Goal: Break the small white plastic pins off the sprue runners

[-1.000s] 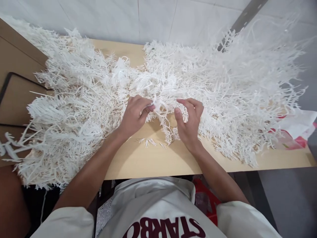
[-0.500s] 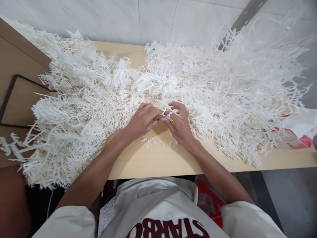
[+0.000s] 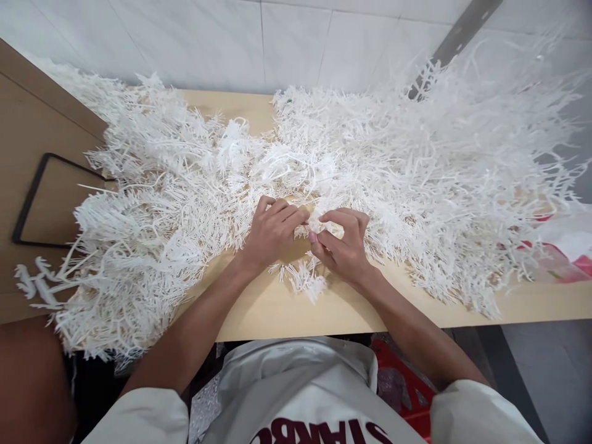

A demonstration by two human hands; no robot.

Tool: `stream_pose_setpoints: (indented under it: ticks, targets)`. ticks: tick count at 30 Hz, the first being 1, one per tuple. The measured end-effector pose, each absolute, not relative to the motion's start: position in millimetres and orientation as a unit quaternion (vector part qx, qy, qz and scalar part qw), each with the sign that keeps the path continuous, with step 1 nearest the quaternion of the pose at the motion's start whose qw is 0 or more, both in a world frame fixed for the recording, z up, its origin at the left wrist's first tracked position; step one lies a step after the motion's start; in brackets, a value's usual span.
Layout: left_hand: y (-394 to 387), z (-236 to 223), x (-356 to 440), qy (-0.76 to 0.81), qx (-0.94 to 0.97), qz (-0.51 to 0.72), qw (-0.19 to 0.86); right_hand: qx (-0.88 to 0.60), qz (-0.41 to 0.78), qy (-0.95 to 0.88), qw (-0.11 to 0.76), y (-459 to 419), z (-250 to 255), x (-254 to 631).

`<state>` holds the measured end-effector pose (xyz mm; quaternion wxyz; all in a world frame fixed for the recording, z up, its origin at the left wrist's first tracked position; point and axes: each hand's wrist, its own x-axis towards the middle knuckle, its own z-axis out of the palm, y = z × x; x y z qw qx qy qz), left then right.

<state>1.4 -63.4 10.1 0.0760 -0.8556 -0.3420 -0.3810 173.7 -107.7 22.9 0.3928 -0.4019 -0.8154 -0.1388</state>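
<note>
My left hand [image 3: 275, 229] is closed, with fingers curled and the tips pinched together near the middle of the table; what lies between them is too small to make out. Close on its right, my right hand [image 3: 343, 243] has bent fingers around a white branched plastic piece [image 3: 333, 229], part of which is hidden by the fingers. On the table just below both hands lies a small loose clump of white plastic pieces [image 3: 305, 279], slightly blurred. Large heaps of the same thin, branching white plastic rise beside and behind my hands: a left heap [image 3: 143, 222] and a right heap [image 3: 416, 166].
The light wooden table [image 3: 277, 320] runs along a tiled wall [image 3: 213, 46]. A brown board [image 3: 41, 123] with a black metal loop [image 3: 30, 197] stands at the left. Red-and-white plastic bags [image 3: 562, 246] lie at the right end. A grey metal bar [image 3: 462, 37] leans behind.
My hands have moved slightly apart. A clump of white pieces now lies below them, where only a few short bits showed before. The whole view has shifted a little.
</note>
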Motion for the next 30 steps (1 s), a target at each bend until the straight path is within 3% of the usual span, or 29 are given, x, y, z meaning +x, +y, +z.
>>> stream_pose_setpoints:
  ticks: [9, 15, 19, 24, 30]
  targets:
    - [-70.8, 13.7, 8.3, -0.352, -0.853, -0.382, 0.052, -0.392, -0.141, -0.794, 0.443, -106.4, 9.0, 187.8]
    - [-44.1, 7.1, -22.2, -0.464, -0.763, -0.450, 0.017, -0.329, -0.122, -0.775, 0.526, -119.4, 13.0, 190.2]
    - [-41.1, 12.3, -30.0, -0.464, -0.757, -0.459, -0.007, -0.390, -0.089, -0.755, 0.520, -113.8, 19.1, 181.5]
    - [-53.2, 16.9, -15.7, -0.415, -0.794, -0.435, -0.084, -0.482, -0.002, -0.710, 0.513, -98.2, 23.1, 180.7]
    - [-54.5, 15.9, -14.6, -0.419, -0.771, -0.443, -0.183, -0.527, 0.150, -0.611, 0.572, -91.5, 23.1, 185.9]
